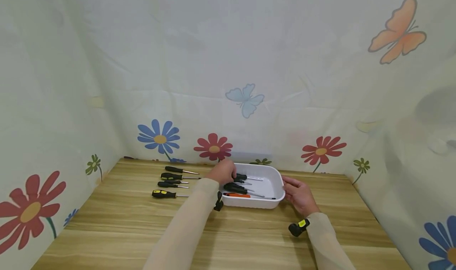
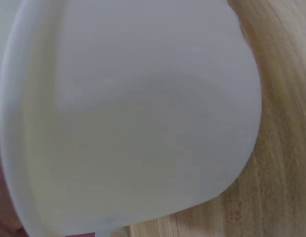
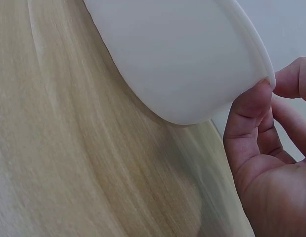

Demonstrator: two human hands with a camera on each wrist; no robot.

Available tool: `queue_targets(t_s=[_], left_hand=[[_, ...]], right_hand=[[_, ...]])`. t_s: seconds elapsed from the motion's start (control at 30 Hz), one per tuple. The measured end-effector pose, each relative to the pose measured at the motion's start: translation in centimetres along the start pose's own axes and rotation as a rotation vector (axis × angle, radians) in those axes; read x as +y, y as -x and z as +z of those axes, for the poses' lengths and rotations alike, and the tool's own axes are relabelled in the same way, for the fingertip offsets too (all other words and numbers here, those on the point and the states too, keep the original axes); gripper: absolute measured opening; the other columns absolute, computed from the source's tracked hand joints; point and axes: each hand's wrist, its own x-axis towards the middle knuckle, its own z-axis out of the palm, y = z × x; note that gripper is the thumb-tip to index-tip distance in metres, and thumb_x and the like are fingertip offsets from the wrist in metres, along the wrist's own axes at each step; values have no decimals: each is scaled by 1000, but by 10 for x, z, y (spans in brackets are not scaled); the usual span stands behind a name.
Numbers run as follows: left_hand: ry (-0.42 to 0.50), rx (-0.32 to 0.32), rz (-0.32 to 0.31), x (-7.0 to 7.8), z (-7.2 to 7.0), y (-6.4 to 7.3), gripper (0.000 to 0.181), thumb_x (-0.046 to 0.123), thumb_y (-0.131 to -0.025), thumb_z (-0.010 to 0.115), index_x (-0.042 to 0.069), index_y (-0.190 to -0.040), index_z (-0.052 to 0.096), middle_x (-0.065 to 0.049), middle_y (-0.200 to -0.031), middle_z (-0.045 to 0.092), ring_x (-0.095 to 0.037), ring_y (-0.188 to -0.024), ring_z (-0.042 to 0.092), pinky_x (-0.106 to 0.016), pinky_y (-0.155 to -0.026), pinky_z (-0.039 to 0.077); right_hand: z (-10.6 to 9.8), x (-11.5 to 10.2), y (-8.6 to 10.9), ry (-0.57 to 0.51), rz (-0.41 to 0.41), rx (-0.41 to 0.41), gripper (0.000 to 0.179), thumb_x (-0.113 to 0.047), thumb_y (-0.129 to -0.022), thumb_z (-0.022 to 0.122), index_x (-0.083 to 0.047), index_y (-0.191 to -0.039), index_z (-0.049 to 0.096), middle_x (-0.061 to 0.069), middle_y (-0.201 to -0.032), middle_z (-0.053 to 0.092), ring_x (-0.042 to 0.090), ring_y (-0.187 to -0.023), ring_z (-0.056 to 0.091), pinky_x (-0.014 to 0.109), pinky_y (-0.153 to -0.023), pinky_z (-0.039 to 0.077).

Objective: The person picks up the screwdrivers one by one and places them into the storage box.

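One wood-grained tabletop [image 1: 249,238] carries everything I have to watch. Near its far edge sits a white, shallow, round-cornered tray [image 1: 246,202], seemingly plastic; I expect it to be light, fairly stiff and slightly slippery, so I would take it by the rim at a short end. Its walls look smooth and plain. The right hand [image 1: 301,196] has the rim of the right end pinched between thumb and finger. The left hand [image 1: 223,172] is over the left end, by the handles inside; whether its fingers hold one, I cannot tell. Several black-handled screwdrivers [image 1: 235,189] lie in the tray, shafts pointing right, and one orange-and-black-handled screwdriver [image 1: 238,195] lies along the front wall. I judge them rigid, sturdy and best taken by the handle. More black screwdrivers with some yellow-patched handles [image 1: 164,194] lie in a row left of the tray.
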Motion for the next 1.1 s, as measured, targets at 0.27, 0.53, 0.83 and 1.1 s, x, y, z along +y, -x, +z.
queue_targets(t_s=[0.27, 0.53, 0.83, 1.1], left_hand=[[-70, -8, -31, 6, 1, 0, 20, 7, -86, 81, 17, -70, 74, 6, -76, 65, -15, -75, 58, -31, -78, 55], [-131, -18, -45, 14, -4, 4, 18, 8, -88, 80, 15, -72, 74, 4, -80, 67, -15, -78, 57, -31, -80, 56], [-164, -9, -28, 14, -4, 3, 12, 5, -86, 80, 11, -76, 76, 2, -78, 69, -14, -74, 58, -33, -78, 58], [-185, 6, -22, 20, -7, 7, 27, 0, -89, 74, 12, -67, 66, 2, -69, 63, -15, -69, 55, -31, -72, 54]], right_hand=[[-2, 1, -1, -5, 4, 5, 48, -9, -102, 61, -4, -149, 52, 18, -148, 57, 22, -103, 68, 32, -87, 61], [-2, 1, -2, -16, 8, 3, 48, -9, -102, 61, -4, -149, 52, 16, -146, 59, 19, -100, 68, 30, -85, 61], [2, -3, 2, -12, -7, 6, 48, -5, -102, 59, 1, -148, 50, 17, -138, 64, 16, -97, 69, 30, -83, 61], [1, -3, 0, -7, 7, 14, 47, -6, -102, 60, -2, -148, 52, 20, -144, 59, 20, -101, 69, 32, -85, 61]])
